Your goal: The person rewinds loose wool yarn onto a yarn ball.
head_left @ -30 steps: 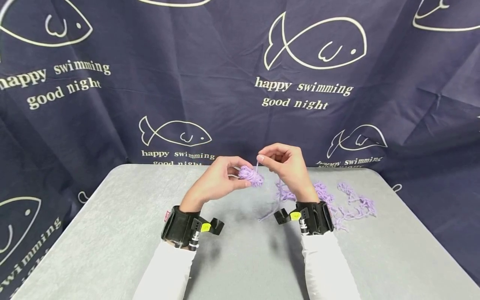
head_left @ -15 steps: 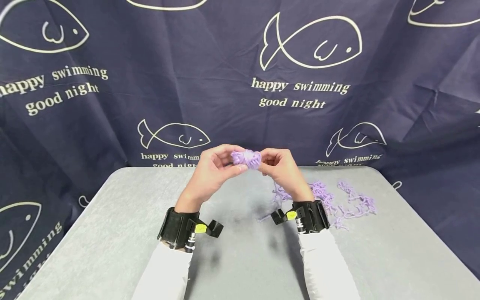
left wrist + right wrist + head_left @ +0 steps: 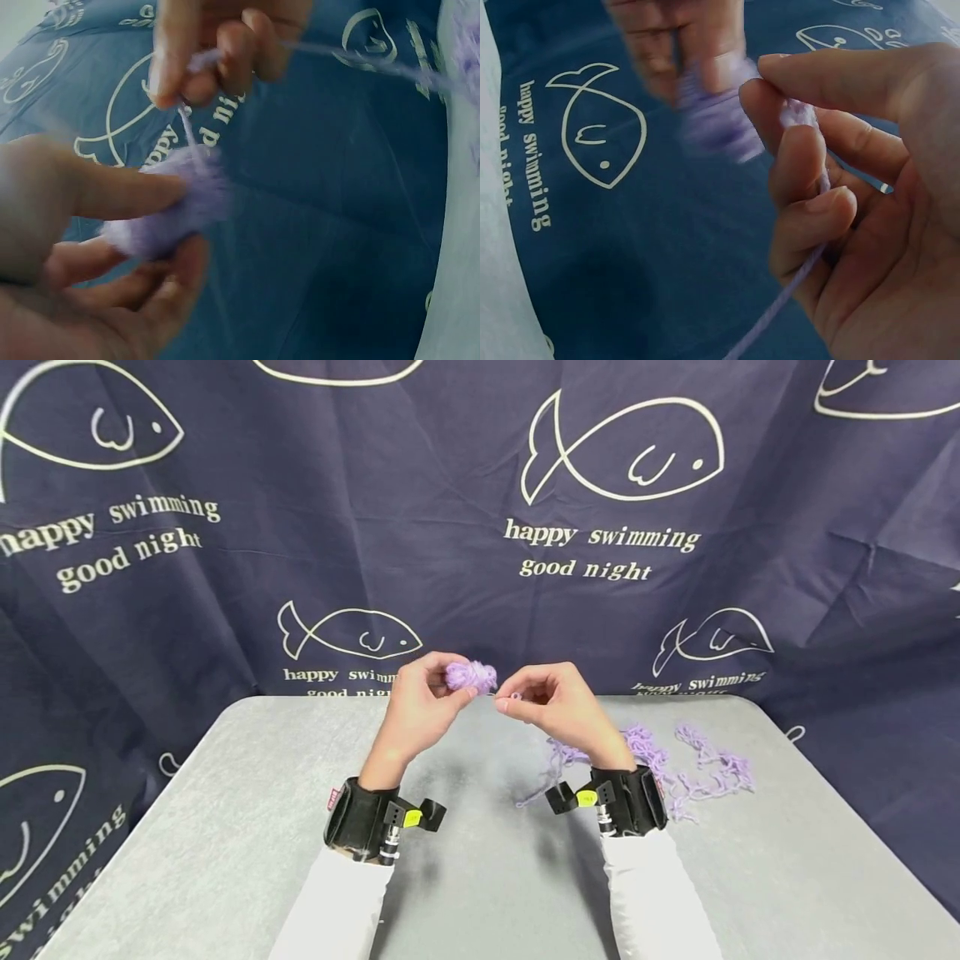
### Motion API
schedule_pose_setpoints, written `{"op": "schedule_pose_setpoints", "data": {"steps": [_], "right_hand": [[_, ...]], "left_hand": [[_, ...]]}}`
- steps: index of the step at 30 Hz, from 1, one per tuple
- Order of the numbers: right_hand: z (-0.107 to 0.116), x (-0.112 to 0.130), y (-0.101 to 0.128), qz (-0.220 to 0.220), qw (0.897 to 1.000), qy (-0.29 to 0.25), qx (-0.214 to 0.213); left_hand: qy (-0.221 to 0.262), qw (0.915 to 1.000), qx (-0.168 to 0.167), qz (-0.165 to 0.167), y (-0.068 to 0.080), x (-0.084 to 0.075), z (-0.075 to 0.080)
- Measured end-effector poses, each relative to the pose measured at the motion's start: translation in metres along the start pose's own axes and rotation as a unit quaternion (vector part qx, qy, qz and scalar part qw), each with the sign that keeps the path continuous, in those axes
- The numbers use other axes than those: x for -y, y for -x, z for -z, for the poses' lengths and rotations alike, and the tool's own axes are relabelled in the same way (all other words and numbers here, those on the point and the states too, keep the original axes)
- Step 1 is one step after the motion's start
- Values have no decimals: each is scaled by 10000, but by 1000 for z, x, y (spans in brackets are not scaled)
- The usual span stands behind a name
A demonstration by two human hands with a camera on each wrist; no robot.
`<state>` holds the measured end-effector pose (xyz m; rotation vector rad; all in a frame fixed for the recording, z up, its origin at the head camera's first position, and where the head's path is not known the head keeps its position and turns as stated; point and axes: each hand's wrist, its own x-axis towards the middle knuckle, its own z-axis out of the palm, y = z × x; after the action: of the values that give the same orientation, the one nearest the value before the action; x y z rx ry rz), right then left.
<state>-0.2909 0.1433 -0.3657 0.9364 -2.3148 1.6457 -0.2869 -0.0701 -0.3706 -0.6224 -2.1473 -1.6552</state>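
Left hand (image 3: 420,706) pinches a little purple yarn ball (image 3: 471,676). Right hand (image 3: 558,706) grips the strand (image 3: 799,274) coming off it, both above the bench (image 3: 225,827).

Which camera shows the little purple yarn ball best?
The head view: the yarn ball looks sharp there, pinched in the left hand, with the right hand beside it. The left wrist view shows it close but fuzzy. The right wrist view shows only a blur.
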Motion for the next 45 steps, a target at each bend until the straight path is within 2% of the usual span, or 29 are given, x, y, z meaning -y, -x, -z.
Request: {"op": "schedule_pose_setpoints", "data": {"steps": [3, 7, 10, 12, 14, 16, 19, 24, 30, 35, 38, 40, 42, 45], "right_hand": [[2, 1, 1, 181, 9997, -116, -124], [6, 0, 1, 341, 9982, -212, -447], [8, -1, 1, 318, 9966, -273, -712], [9, -3, 1, 242, 9956, -346, -833], [9, -4, 0, 186, 9949, -415, -900], [9, -7, 0, 128, 9945, -462, -930], [8, -10, -2, 52, 9944, -523, -917], [6, -16, -4, -118, 9965, -536, -630], [3, -19, -4, -199, 9992, -301, -146], [-1, -16, -3, -114, 9996, -205, 137], [-4, -12, -3, -72, 9996, -116, 239], [-6, -7, -3, -32, 9996, 7, 284], [-7, -2, -2, 48, 9995, 133, 279], [-6, 6, 0, 179, 9996, 179, 147]], "left_hand": [[-622, 9957, 680, 121, 1, 1, 1], [-877, 9811, 1713, 219, 3, 1, 1], [-812, 9689, 2335, 114, 3, 0, 1], [-640, 9630, 2619, 27, 4, -1, 1], [-356, 9601, 2774, -17, 4, -2, 2], [9, 9602, 2791, -71, 5, -5, 3], [665, 9617, 2655, -130, 6, -7, 3], [1579, 9628, 2182, -238, 6, -9, 5], [1992, 9716, 1206, -427, 4, -11, 5], [2303, 9721, 400, -179, 2, -14, 3], [2185, 9758, -80, -91, 1, -13, 0], [1864, 9819, -316, -122, 1, -11, -1], [1335, 9899, -435, -181, 1, -9, -1], [566, 9976, -358, -196, 1, -6, -2]]}}
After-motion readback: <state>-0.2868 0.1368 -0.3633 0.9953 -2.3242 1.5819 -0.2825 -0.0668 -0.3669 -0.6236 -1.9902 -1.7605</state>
